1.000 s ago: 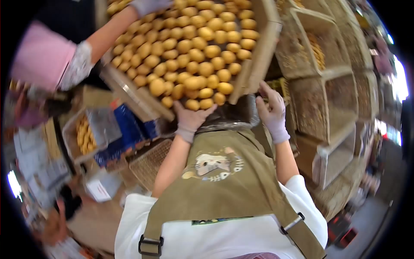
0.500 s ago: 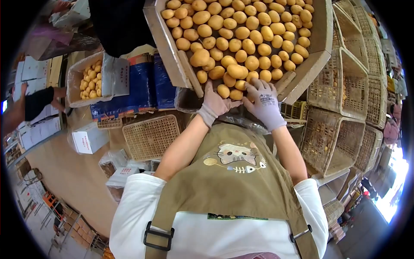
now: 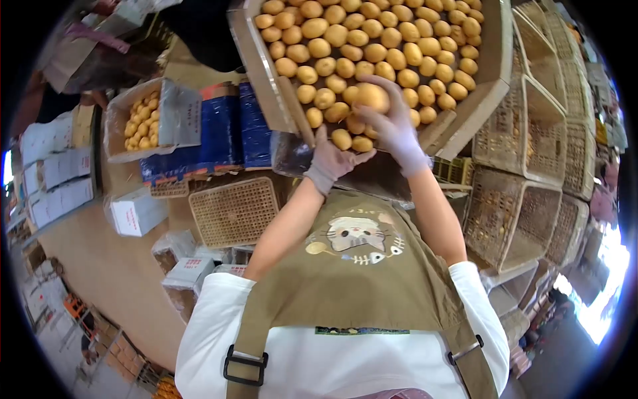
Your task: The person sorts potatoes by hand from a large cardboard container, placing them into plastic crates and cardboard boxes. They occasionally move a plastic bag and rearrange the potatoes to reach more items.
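Note:
Many yellow-brown potatoes [image 3: 392, 58] lie on a wooden sorting tray [image 3: 488, 96] that narrows toward me. My right hand [image 3: 400, 130], in a light grey glove and slightly blurred by motion, grips a larger potato [image 3: 372, 98] just above the others. At the narrow mouth of the tray rests my left hand [image 3: 331, 163], gloved too. Its thumb and fingers are spread, beside the front potatoes [image 3: 341, 139], and nothing is held in it. Below the mouth, dark plastic sheeting [image 3: 382, 181] shows between my hands and my apron.
To the left a plastic-lined box [image 3: 176, 120] of potatoes stands by blue-wrapped stacks [image 3: 222, 130]. An upturned woven crate [image 3: 232, 211] and a white carton [image 3: 138, 213] sit nearer. Plastic crates [image 3: 508, 216] are stacked along the right. A person in dark clothing [image 3: 206, 33] is beyond the tray's left side.
My right hand has risen from the tray's mouth, up and slightly left, with a large potato now in it. My left hand has stayed nearly in place. The person at far left has moved.

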Available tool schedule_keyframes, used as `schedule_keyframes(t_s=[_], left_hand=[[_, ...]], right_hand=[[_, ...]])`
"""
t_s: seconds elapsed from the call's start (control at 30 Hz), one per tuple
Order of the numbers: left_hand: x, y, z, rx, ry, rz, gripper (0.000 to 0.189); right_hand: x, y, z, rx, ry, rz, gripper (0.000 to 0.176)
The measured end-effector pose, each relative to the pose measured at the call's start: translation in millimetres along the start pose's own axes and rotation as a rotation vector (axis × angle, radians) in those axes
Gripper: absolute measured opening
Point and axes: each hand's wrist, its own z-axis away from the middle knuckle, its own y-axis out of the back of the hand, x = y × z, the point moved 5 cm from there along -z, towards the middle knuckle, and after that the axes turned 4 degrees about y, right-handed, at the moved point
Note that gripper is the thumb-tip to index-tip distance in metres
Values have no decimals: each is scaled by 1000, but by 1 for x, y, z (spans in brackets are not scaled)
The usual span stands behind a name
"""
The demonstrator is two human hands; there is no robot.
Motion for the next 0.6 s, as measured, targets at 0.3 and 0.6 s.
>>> schedule_keyframes(t_s=[0.3, 0.6], left_hand=[[0, -2, 0, 316, -74, -42, 87], [-4, -16, 0, 334, -47, -154, 79]], right_hand=[[93, 380, 384, 1552, 41, -723, 52], [50, 255, 250, 1178, -173, -366, 32]])
